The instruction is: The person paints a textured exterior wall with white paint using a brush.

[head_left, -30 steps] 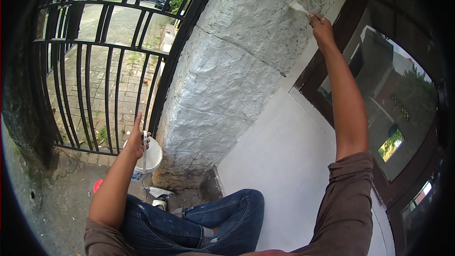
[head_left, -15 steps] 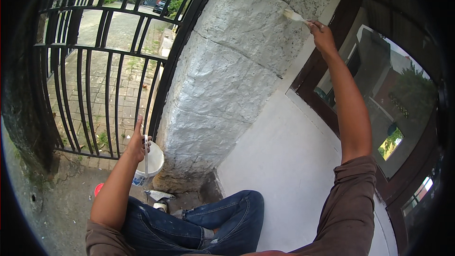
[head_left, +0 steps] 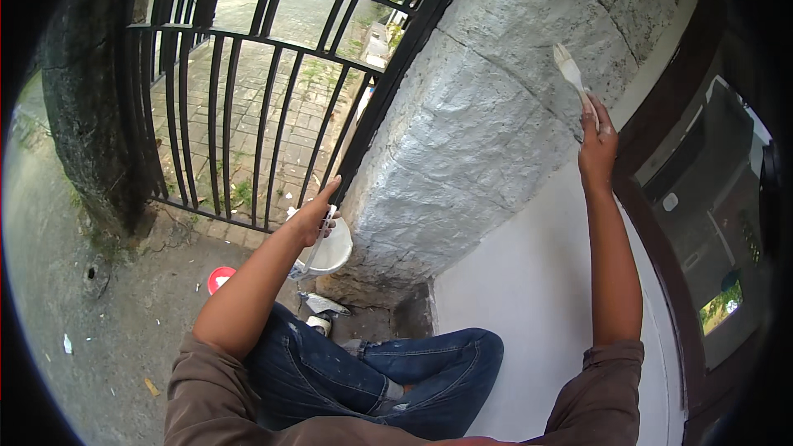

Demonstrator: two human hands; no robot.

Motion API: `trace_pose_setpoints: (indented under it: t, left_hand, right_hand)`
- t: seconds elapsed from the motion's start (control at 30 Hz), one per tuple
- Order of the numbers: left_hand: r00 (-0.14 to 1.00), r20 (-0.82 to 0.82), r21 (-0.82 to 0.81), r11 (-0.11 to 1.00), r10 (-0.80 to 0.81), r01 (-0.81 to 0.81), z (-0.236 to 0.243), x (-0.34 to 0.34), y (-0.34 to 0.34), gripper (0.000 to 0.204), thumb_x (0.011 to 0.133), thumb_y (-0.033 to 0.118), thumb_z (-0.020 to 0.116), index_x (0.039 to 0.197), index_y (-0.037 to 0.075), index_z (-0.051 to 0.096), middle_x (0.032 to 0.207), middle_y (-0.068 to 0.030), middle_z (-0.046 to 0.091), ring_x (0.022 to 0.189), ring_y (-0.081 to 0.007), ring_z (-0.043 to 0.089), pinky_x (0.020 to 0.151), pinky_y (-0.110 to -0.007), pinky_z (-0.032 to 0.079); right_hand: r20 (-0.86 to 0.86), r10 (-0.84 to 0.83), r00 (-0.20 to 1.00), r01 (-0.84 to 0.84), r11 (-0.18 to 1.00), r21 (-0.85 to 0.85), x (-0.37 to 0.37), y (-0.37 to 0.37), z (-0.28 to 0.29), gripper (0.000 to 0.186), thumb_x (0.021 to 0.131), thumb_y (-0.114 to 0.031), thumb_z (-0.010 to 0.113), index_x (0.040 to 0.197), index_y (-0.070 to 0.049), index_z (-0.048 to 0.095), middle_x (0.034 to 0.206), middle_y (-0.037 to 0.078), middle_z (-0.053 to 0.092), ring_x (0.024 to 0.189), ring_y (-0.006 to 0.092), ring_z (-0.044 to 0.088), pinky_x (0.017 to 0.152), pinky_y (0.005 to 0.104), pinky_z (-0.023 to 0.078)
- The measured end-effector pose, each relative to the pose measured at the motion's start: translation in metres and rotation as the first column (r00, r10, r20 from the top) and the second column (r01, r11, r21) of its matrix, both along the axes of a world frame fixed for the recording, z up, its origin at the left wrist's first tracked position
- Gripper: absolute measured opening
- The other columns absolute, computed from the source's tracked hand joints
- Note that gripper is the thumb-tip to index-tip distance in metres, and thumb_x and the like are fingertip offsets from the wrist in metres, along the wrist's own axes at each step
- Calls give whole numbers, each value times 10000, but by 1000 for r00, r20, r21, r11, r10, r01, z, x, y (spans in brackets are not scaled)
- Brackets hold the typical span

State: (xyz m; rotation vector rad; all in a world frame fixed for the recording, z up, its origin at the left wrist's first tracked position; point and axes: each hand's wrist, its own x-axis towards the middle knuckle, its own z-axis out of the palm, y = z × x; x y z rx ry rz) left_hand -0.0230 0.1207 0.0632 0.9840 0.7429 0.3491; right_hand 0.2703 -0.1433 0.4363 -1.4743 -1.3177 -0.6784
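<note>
My right hand point(head_left: 597, 144) grips a white paintbrush point(head_left: 570, 70), its bristles angled up and left against or just over the rough stone wall point(head_left: 462, 149), which has pale paint and dark cracks. My left hand point(head_left: 315, 219) holds the handle of a white bucket point(head_left: 334, 249) at lower centre, thumb extended and fingers curled round it. The bucket has pale contents and hangs beside the base of the wall and the black metal gate point(head_left: 273, 132).
My crossed legs in jeans point(head_left: 429, 372) are at the bottom. A red container point(head_left: 220, 279), scraps and a sandal point(head_left: 320, 325) lie on the concrete floor point(head_left: 124, 322). A smooth white surface point(head_left: 512, 272) and a dark-framed window point(head_left: 727, 198) are at right; a mossy pillar point(head_left: 91, 132) at left.
The view has swung, so the gate and wall sit further right. My right hand and brush are lower in the picture, the brush now pointing more steeply upward. My left hand still holds the bucket.
</note>
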Motion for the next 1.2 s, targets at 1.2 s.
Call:
trace_pose_setpoints:
  t: [1.2]
  left_hand:
    - [826,-93,-203,822,-556,531,-61,52,-157,995,877,939,267,1172,74,660,1041,-25,580,938,-171,500,893,-342,374]
  right_hand:
    - [-96,432,897,-41,-134,-990,-124,-11,-588,304,992,-242,473,1122,-28,647,1215,198,661,1241,337,545,1131,412,372]
